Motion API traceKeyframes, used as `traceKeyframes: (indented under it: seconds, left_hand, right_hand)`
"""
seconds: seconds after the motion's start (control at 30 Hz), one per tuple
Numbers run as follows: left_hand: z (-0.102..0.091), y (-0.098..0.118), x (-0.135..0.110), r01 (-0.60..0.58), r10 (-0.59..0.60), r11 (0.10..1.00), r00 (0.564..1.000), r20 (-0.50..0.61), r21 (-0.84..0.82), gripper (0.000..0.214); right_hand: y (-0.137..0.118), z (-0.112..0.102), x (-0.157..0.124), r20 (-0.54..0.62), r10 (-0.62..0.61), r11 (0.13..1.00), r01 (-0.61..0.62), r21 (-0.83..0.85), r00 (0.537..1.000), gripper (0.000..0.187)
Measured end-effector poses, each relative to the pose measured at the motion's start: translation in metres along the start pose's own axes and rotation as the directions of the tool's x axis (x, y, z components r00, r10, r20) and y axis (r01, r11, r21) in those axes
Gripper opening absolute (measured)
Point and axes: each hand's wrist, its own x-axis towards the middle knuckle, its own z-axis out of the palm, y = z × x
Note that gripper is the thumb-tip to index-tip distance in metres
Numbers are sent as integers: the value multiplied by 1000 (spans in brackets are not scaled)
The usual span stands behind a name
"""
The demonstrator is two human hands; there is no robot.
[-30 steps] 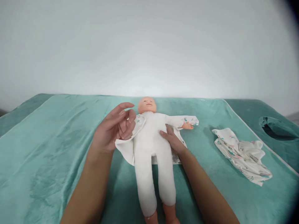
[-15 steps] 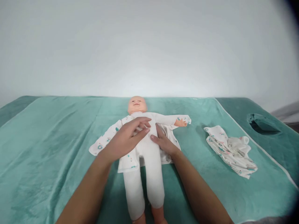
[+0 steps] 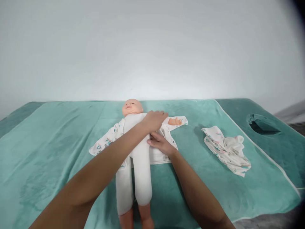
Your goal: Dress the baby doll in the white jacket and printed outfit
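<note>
A baby doll (image 3: 140,152) in a white bodysuit lies on its back on a teal cloth (image 3: 59,149). Under it an open white printed garment (image 3: 106,141) is spread out, with one sleeve on the doll's arm (image 3: 175,121). My left hand (image 3: 154,120) reaches across the doll's chest. Its fingers curl down over the garment at the doll's far shoulder. My right hand (image 3: 160,144) lies just below it with fingers stretched flat, pressing the garment's open front panel (image 3: 164,156) beside the doll's body.
A second crumpled printed garment (image 3: 226,150) lies on the cloth to the right. Further right the darker padded table has an oval face hole (image 3: 262,124). The cloth's front edge (image 3: 262,213) runs along the lower right, and a plain white wall stands behind.
My left hand has let go of the left garment flap, which now lies flat, and has crossed over the chest to the far shoulder. The right hand has stayed on the panel.
</note>
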Motion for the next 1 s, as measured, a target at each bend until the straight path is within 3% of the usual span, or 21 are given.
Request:
traceKeyframes:
  seconds: [0.1, 0.17, 0.23, 0.3, 0.37, 0.4, 0.5, 0.53, 0.6, 0.7, 0.77, 0.87, 1.0]
  left_hand:
    - [-8, -13, -3, 90, -90, 996, 996, -19, 2, 35]
    - [-7, -21, -8, 95, -94, 996, 994, -58, 3, 33]
    - [-3, -25, -13, 83, -81, 996, 992, -92, 25, 31]
    - [0, -25, -17, 74, -69, 996, 992, -101, 49, 32]
    - [2, -22, -19, 63, -57, 996, 994, -94, 62, 33]
    - [2, -21, -19, 56, -49, 996, 995, -87, 71, 33]
    - [1, -19, -20, 21, -12, 992, 998, -65, 128, 35]
    - [1, -19, -20, 12, -3, 988, 998, -61, 153, 36]
    - [4, -21, -20, 5, 6, 981, 998, -55, 196, 39]
    - [12, -24, -20, 6, 5, 965, 999, -40, 264, 43]
    - [17, -22, -19, -5, 11, 951, 1000, -18, 311, 41]
    - [25, -14, -13, 10, -20, 935, 1000, 25, 353, 31]
    - [33, 0, -3, 116, -129, 924, 992, 10, 365, 28]
  right_hand:
    - [-1, -26, 0, -233, -47, 994, 22, -110, 971, 43]
    - [-1, -46, 0, -453, -53, 975, -52, -216, 890, 35]
    - [-2, -60, 0, -609, -21, 917, -228, -328, 793, 28]
    - [-3, -66, 0, -664, 26, 802, -412, -432, 747, 26]
    - [-3, -65, 0, -644, 61, 708, -488, -511, 763, 27]
    - [-3, -64, 0, -616, 73, 708, -476, -522, 784, 28]
    - [-1, -67, 0, -551, 87, 877, -325, -353, 830, 28]
    - [0, -71, 0, -553, 82, 930, -263, -256, 829, 28]
    - [2, -81, -1, -615, 78, 992, -121, -30, 785, 30]
    - [-1, -93, -3, -688, 106, 947, 137, 290, 718, 40]
    - [-7, -94, -6, -686, 94, 879, 264, 398, 721, 45]
    - [-19, -86, -10, -685, 44, 840, 344, 420, 728, 42]
    - [-34, -73, -16, -674, 11, 840, 359, 407, 739, 32]
